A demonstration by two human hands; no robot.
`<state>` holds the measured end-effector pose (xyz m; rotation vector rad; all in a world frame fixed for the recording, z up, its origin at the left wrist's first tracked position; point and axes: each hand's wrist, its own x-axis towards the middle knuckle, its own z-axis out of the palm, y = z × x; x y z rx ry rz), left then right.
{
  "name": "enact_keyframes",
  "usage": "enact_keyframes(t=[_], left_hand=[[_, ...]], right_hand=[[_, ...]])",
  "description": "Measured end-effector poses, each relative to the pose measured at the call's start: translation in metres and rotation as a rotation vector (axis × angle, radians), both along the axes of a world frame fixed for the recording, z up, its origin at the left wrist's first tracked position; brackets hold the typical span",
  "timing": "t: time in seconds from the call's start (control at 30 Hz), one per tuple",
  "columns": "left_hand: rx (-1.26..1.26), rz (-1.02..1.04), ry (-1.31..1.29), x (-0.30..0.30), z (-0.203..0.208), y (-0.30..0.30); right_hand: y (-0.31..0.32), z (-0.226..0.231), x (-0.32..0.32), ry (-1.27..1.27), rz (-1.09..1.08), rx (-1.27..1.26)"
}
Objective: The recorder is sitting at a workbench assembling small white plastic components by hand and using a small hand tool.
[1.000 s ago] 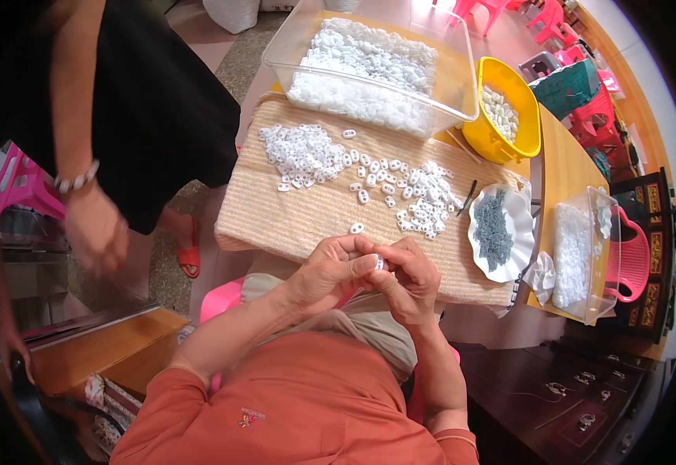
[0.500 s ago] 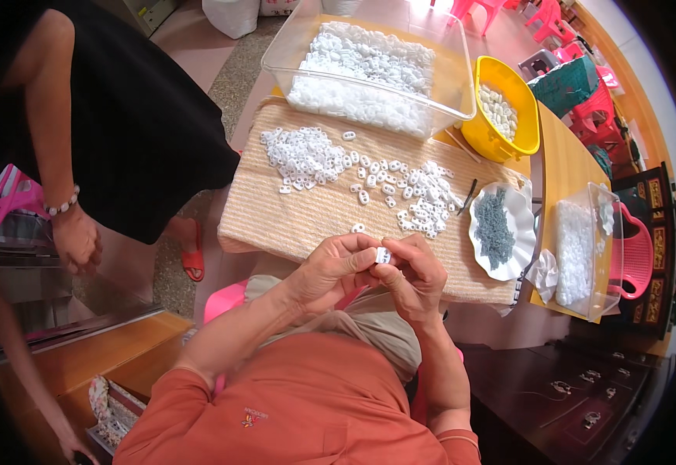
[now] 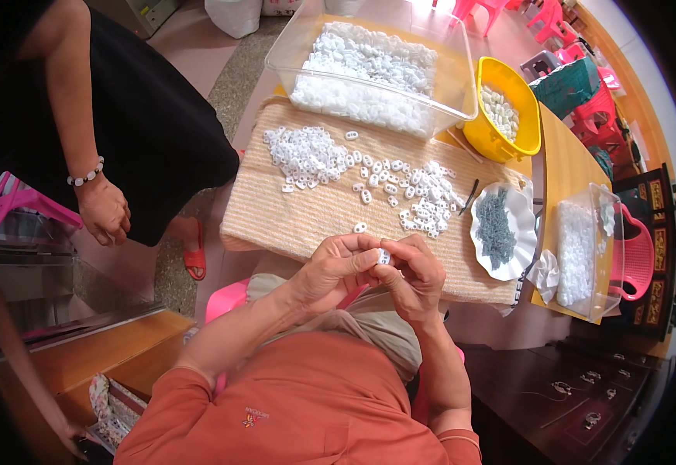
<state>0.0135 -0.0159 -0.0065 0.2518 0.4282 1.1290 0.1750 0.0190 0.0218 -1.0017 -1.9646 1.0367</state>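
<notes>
In the head view, you are grasping one small white piece (image 3: pixel 383 256) with your left hand (image 3: pixel 336 269) and your right hand (image 3: pixel 415 277), pinching it between thumbs and fingers of both, just at the near edge of the ribbed beige cloth (image 3: pixel 295 213). Your hands are hiding a part of this edge. A single white piece (image 3: pixel 360 227) is lying just beyond them. A big clear plastic tub (image 3: pixel 452 66) is closing off the far edge, and a smooth yellow basket (image 3: pixel 508 150) is standing beside it. One heap of rounded, two-holed white pieces (image 3: pixel 305 157) is spreading near the far left corner; another heap (image 3: pixel 429 203) is lying right of the middle. Between this heap and the wavy-rimmed white plate (image 3: pixel 521 242) at the right edge, a thin black tool (image 3: pixel 469 197) is resting. Fine grey bits (image 3: pixel 496 229) are filling the plate. Past the left edge, a person in black (image 3: pixel 148 124) is standing.
</notes>
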Motion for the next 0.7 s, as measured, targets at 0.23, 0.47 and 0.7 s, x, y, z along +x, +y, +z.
enact_keyframes(t=[0.23,0.47,0.7], left_hand=[[-0.03,0.039,0.166,0.0,-0.005,0.001],[0.0,0.079,0.344,0.0,0.002,0.001],[0.025,0.095,0.353,0.002,0.003,0.001]], right_hand=[[0.006,-0.017,0.006,0.037,0.051,0.175],[0.009,-0.028,0.005,0.127,0.036,0.175],[0.007,-0.025,0.004,0.13,0.008,0.193]])
